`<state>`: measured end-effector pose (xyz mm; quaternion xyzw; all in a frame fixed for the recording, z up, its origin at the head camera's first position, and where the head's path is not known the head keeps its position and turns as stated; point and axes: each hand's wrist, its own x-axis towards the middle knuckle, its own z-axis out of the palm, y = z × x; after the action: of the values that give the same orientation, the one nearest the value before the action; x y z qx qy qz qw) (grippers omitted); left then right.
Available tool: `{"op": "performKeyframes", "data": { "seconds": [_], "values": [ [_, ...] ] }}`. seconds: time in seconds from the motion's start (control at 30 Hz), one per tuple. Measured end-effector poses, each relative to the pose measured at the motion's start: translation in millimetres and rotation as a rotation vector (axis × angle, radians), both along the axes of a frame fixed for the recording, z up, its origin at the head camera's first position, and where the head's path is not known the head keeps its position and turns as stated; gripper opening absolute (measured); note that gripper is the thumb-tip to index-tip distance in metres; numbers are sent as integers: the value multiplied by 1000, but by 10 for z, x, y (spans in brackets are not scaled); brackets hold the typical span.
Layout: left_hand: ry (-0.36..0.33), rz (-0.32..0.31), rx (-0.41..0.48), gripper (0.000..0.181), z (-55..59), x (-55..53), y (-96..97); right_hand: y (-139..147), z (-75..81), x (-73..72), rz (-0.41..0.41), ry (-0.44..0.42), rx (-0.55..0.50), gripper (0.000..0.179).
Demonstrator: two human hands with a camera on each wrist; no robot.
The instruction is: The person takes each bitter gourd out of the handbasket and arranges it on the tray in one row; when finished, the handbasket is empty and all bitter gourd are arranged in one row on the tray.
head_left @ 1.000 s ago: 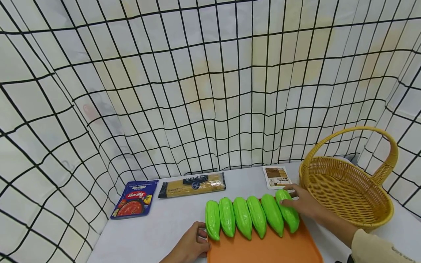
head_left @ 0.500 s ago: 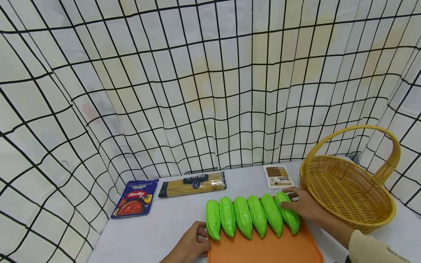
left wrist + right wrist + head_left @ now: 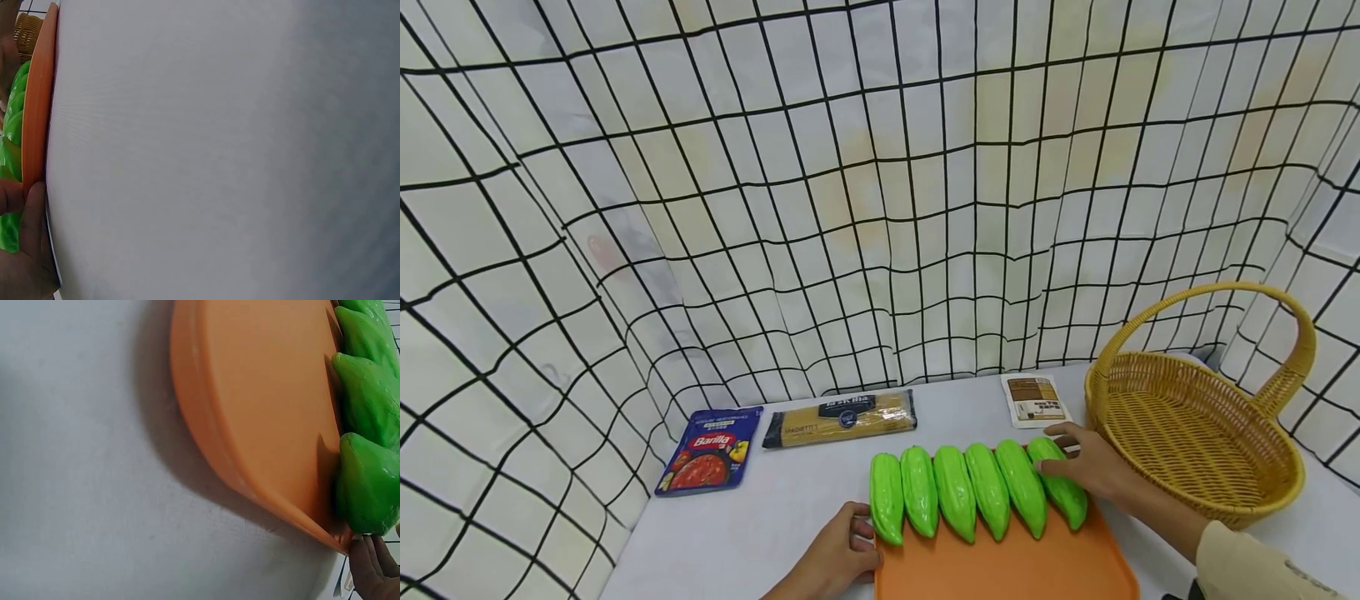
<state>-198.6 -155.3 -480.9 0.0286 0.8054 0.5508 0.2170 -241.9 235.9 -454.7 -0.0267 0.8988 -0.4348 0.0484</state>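
Note:
Several glossy green ridged vegetables (image 3: 954,493), long and tapered like bitter melons, lie side by side across the far part of an orange tray (image 3: 1000,575). My left hand (image 3: 838,550) is at the tray's left edge, beside the leftmost vegetable. In the left wrist view its thumb and fingers (image 3: 32,225) pinch the tray rim. My right hand (image 3: 1093,462) holds the rightmost green ridged vegetable (image 3: 1067,496), thumb on top and fingers at its far end. The right wrist view shows those fingertips (image 3: 369,562) against the vegetable by the tray's rim; the rest of the hand is cut off.
A yellow wicker basket (image 3: 1187,433) with a tall handle stands right of the tray, close to my right forearm. Behind the tray lie a white-and-brown packet (image 3: 1035,400) and a spaghetti pack (image 3: 842,419). A blue Barilla pouch (image 3: 709,452) lies at the far left.
The rightmost vegetable has shifted slightly toward the right with my right hand on it. My left hand stays at the tray edge.

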Motion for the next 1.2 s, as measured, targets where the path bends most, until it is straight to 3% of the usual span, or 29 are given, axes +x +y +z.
{"op": "performKeyframes", "data": {
  "seconds": [0.63,1.0,1.2],
  "values": [
    [-3,5,-4,64,-9,-14,24,126,49,147,40,-72,-14,96],
    [-5,8,1,63,-13,-11,50,258,42,251,97,-110,-17,97],
    [-15,5,-19,63,1,-14,58,354,90,391,137,-146,-52,94]
  ]
}}
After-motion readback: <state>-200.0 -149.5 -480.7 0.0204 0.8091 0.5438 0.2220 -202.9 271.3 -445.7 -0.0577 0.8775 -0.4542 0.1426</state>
